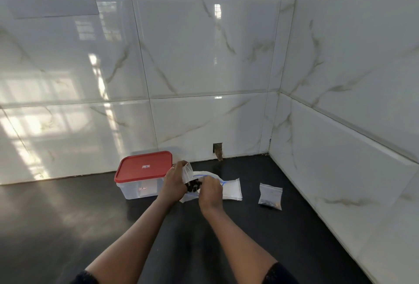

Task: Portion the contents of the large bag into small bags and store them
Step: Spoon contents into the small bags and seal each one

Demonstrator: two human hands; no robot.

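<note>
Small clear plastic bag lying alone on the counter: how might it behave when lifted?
This small clear plastic bag probably flops: thin, crumpled film. Dark contents pooled at its near end would likely sag there. Probably light: little inside.

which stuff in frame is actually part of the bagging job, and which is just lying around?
In the job: small bag in left hand; right hand at the dark pieces; blue-zip large bag; flat white pack; filled small bag; red-lidded tub.
Just there: hole in the wall tile; dark counter.
</note>
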